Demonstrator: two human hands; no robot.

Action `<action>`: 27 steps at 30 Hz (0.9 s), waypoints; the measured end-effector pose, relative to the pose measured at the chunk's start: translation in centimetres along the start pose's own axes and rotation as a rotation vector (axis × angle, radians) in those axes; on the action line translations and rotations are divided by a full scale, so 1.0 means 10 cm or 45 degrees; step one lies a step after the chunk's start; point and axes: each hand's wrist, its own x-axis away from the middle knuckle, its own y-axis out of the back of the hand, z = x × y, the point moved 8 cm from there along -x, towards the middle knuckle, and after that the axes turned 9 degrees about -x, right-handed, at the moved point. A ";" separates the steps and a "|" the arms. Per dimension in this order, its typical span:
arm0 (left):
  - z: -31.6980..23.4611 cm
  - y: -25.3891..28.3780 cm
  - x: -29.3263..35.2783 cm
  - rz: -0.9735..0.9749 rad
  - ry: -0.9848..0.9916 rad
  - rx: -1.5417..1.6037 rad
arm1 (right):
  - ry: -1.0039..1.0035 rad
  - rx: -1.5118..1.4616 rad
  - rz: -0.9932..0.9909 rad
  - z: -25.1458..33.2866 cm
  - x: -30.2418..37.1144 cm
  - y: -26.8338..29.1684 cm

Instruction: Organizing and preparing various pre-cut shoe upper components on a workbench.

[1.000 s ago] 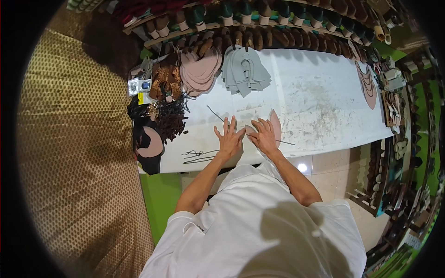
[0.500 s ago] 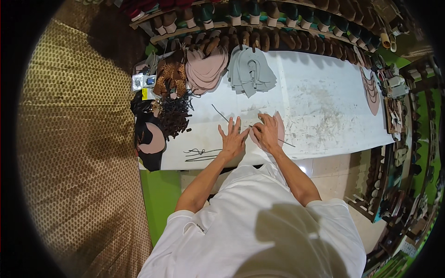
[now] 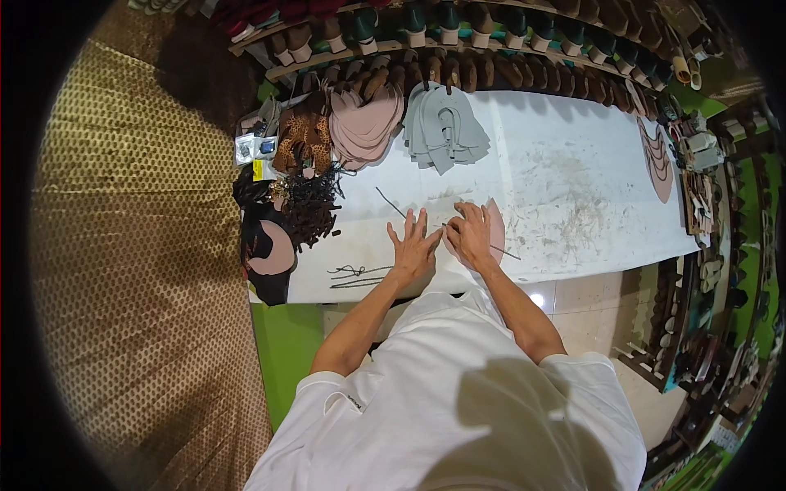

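Observation:
My left hand [image 3: 415, 249] lies with fingers spread on the white table, over a thin dark strap [image 3: 390, 201] whose far end sticks out beyond the fingertips. Beside it, my right hand [image 3: 470, 237] is bent over a pink, rounded leather-like piece [image 3: 497, 232], thumb and fingers pinched together on the strap near the left thumb. What lies under those fingertips is mostly hidden. Another stretch of dark strap pokes out to the right of the pink piece. Several loose dark straps [image 3: 357, 283] rest on the table left of my left forearm.
Stacks of pink pieces [image 3: 366, 127] and grey pieces [image 3: 446, 131] lie at the table's far side, with leopard-print pieces [image 3: 304, 139] and a dark brown pile [image 3: 311, 219] at left. Shoe racks [image 3: 483, 53] run behind. More curved pink pieces [image 3: 657, 164] sit far right.
The view has shifted very slightly. Both hands keep almost the same place and pose over the strap and the pink piece.

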 end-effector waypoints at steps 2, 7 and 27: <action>0.01 -0.04 0.00 -0.010 -0.018 -0.054 | 0.002 0.022 -0.001 0.00 -0.01 0.00; 0.00 -0.05 -0.02 0.023 -0.019 -0.039 | -0.013 -0.010 -0.048 -0.03 0.00 0.02; -0.12 0.04 -0.13 0.063 -0.091 -0.170 | -0.015 0.070 0.024 -0.11 0.02 0.02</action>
